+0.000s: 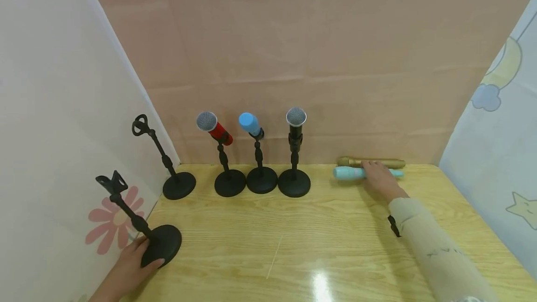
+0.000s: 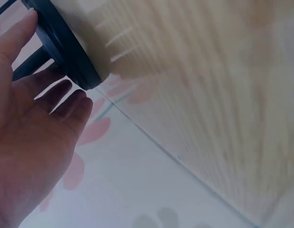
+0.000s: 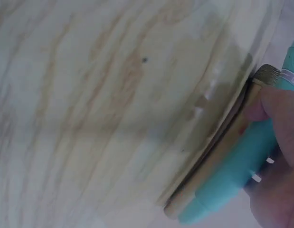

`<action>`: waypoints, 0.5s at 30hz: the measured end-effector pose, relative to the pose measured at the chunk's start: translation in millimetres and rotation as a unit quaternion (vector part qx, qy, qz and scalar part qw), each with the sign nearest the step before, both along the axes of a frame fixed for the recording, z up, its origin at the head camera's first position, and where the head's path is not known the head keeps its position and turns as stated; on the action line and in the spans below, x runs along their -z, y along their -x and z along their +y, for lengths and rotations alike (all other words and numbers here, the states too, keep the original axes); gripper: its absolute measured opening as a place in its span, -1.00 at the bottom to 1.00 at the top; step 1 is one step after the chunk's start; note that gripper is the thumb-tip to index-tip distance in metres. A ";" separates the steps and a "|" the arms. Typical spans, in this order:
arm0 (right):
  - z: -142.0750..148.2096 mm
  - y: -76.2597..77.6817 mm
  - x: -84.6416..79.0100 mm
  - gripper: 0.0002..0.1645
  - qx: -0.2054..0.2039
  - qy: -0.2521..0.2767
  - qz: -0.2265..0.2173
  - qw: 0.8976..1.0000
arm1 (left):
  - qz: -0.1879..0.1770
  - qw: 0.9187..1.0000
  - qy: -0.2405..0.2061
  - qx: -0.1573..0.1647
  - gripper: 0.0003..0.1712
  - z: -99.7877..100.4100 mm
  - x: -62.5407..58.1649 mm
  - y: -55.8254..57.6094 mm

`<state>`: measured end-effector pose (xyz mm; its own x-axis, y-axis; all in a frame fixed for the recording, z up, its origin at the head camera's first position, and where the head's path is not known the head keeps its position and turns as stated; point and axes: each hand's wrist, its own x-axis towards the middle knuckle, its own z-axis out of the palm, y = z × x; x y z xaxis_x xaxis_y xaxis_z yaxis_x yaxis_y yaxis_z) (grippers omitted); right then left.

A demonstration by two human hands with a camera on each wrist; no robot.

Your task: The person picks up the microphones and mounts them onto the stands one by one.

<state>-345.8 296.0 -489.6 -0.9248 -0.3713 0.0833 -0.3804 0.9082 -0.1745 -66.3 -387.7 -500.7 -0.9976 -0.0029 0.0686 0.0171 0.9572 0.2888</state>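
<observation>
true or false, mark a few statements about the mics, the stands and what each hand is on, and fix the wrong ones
1. The left hand grips the nearest black stand by its base. True.
2. That stand carries a red microphone. False: it carries none; the red microphone is in another stand.
3. The right hand is on the turquoise microphone, with the gold microphone lying just behind it. True.
4. The gold microphone is mounted in a stand. False: it lies on the table.
5. The blue microphone is between the red one and the black one. True.
</observation>
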 end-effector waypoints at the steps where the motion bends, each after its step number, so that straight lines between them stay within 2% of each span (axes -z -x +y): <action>1: -1.7 -0.4 -1.8 -0.47 -0.001 0.007 0.003 1.000 | -0.007 1.000 -0.005 0.000 -0.08 1.5 -0.1 0.4; 7: -12.1 -3.0 -13.1 -0.49 0.013 0.051 0.009 0.999 | -0.014 1.000 -0.010 0.003 -0.05 7.3 1.5 1.1; 12: -18.3 -8.2 -21.1 -0.49 0.016 0.081 0.001 0.997 | 0.012 1.000 0.001 0.015 -0.07 13.5 4.1 -0.6; 15: -20.6 -11.3 -26.6 -0.53 0.010 0.095 0.000 0.995 | 0.014 1.000 0.000 0.022 -0.09 18.9 4.9 -1.5</action>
